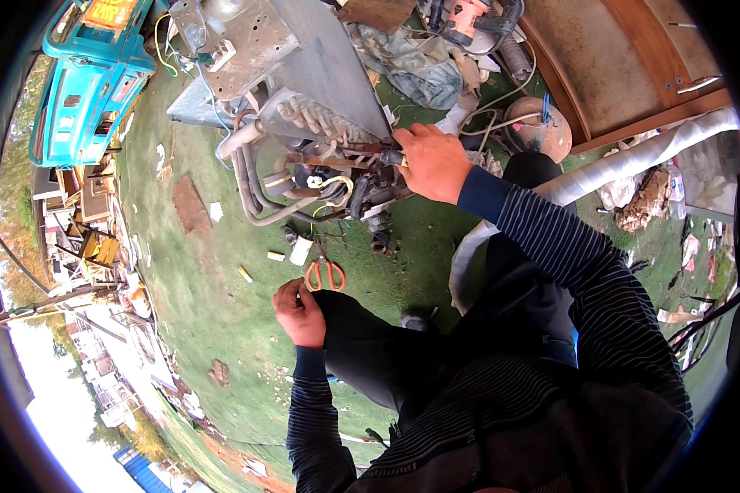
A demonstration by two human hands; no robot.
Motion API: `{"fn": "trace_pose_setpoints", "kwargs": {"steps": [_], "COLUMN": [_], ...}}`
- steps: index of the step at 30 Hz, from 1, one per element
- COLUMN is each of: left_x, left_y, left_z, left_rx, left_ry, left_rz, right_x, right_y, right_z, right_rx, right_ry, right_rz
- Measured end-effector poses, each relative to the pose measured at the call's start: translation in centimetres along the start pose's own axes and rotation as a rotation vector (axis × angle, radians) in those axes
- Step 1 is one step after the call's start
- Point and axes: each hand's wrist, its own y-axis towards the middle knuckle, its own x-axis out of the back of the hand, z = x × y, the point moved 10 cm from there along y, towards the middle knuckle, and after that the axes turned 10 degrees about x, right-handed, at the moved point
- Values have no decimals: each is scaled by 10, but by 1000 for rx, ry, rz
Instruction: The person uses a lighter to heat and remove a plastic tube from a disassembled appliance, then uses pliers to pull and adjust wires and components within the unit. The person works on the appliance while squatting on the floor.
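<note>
My right hand (437,163) is closed round the dark handle of what looks like a screwdriver (392,156). Its shaft points left, in among the pipes and fittings of a dismantled metal unit (325,57). Bent metal pipes (251,177) and a valve with yellow and black wires (335,191) stick out from that unit's near side. Resting by my left knee, my left hand (301,314) has its fingers curled in, and nothing shows in them. Just beyond it, orange-handled scissors (325,275) lie on the green ground.
A white-wrapped pipe (649,156) slants across my right side. Behind it are a rusty round vessel (538,127) and a brown wooden frame (674,107). Crumpled cloth (419,78) and an orange power tool (466,20) lie at the far side. A turquoise vehicle (94,90) stands far left.
</note>
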Motion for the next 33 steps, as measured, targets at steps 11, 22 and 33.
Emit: {"fn": "trace_pose_setpoints", "kwargs": {"steps": [11, 22, 33], "left_x": [26, 12, -66], "left_y": [-38, -100, -150], "left_z": [-283, -439, -452], "left_rx": [-411, -767, -784], "left_ry": [-301, 34, 198], "left_rz": [548, 917, 1553], "right_x": [-18, -61, -109], "right_y": [0, -63, -97], "right_z": [-7, -19, -24], "right_rx": [-22, -322, -661], "right_ry": [93, 689, 1426], "right_rz": [68, 413, 247]}}
